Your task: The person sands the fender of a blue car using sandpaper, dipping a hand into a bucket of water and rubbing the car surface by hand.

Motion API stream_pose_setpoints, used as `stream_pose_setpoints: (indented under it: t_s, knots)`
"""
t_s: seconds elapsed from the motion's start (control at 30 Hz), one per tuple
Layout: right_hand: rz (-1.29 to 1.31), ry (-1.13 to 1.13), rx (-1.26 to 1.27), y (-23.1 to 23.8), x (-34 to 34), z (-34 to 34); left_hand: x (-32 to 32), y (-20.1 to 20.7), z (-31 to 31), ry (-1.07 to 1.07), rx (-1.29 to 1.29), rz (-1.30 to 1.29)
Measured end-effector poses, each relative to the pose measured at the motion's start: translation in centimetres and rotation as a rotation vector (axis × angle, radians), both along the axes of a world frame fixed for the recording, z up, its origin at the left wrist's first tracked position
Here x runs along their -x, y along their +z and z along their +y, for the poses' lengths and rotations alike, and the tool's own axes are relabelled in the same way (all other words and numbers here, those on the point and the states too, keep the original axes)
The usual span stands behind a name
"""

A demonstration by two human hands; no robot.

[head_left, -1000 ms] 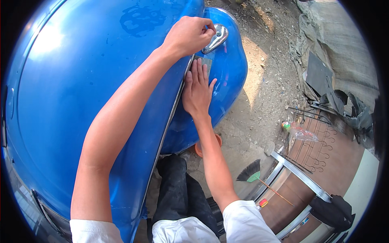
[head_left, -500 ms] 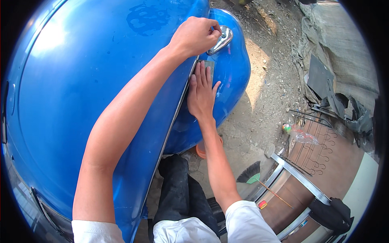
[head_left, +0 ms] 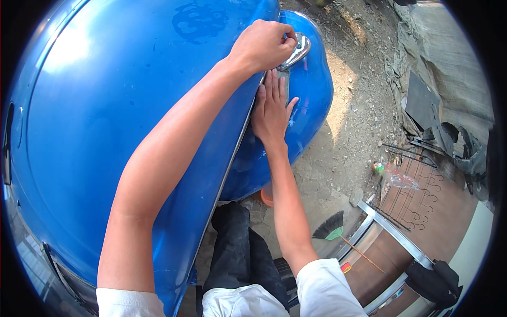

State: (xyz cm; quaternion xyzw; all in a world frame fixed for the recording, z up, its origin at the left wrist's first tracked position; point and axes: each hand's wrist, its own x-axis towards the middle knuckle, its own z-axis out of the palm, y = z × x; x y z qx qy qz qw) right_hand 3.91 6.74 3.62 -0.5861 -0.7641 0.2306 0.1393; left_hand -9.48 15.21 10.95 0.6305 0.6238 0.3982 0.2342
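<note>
And there's your right hand [head_left: 272, 113], laid flat on the blue fender [head_left: 311, 100], its grip spread, thumb out to one side, fingers lined up over a thin grey pad [head_left: 285, 79]. That pad lies on the fender's curve, between the dark trim strip [head_left: 235, 153] and the chrome fitting [head_left: 300, 53], part of it showing beside your fingers.

Up top, your left hand [head_left: 264, 45] has its fingers curled in, right over the near end of that fitting; whether the grip pinches anything there, you can't tell from this angle.

Now, how does the pad handle? It looks light, likely bendy enough to follow the bodywork, and hardly fragile. What's beneath it looks slick: the paint is glossy, and there's a wet patch [head_left: 198, 24] on the big blue panel [head_left: 132, 121], so a loose touch could well skid. Best hold is from above, palm low, fingers covering the middle of the pad, the pressure even; the bare edge beside your fingers is the place to lift it by. The fitting looks hard, smooth and rigid, polished enough to slip under fingertips, so steady yourself on its rounded body with a light touch.
</note>
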Motion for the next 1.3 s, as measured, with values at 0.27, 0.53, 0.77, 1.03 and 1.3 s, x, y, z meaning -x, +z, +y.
stream_pose_setpoints:
  t_s: [0.27,0.53,0.77,1.03,1.3]
  knots:
    - [0.082,0.102,0.064,0.3,-1.4,-1.2,0.4,-0.1,-0.4,-0.028,0.021,0.003]
    - [0.372,0.084,0.140,0.6,0.1,1.0,0.5,-0.1,-0.4,-0.031,0.030,0.019]
    - [0.617,0.064,0.316,1.2,-0.6,1.4,0.5,0.1,-0.4,-0.040,0.037,0.025]
    - [0.131,0.079,0.002,-0.2,-0.6,-0.3,0.3,-0.2,-0.3,-0.024,0.003,0.032]
    - [0.246,0.063,0.077,2.1,1.7,2.8,0.3,-0.6,0.0,0.008,-0.021,0.009]
